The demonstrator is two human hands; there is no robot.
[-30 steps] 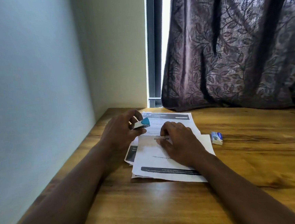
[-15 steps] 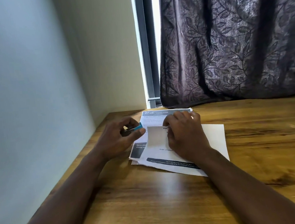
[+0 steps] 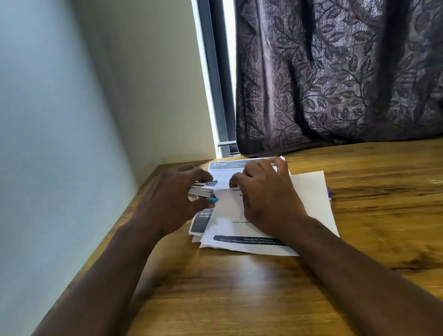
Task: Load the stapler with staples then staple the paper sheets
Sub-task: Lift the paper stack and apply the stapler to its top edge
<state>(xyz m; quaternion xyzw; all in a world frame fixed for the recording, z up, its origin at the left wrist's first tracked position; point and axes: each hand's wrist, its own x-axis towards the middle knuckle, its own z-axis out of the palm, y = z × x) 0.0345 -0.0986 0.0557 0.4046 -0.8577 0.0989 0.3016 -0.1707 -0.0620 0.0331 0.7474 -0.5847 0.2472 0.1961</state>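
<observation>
Left hand (image 3: 169, 199) grips the blue-and-metal stapler (image 3: 202, 192), fingers curled round its body, mouth turned toward the left edge of the paper sheets (image 3: 247, 235). The stapler is held just above the wooden table (image 3: 253, 299), at the stack's upper left corner; blur hides whether the corner sits between its arms. Right hand (image 3: 267, 198) lies on the stack, fingers bent at the far edge; whether they pinch or only press cannot be told. The sheets lie fanned, edges not squared. Risk: a staple driven now would likely miss the lower sheets, because the corners do not coincide. Loading cannot be confirmed; an empty magazine would leave the sheets unbound.
</observation>
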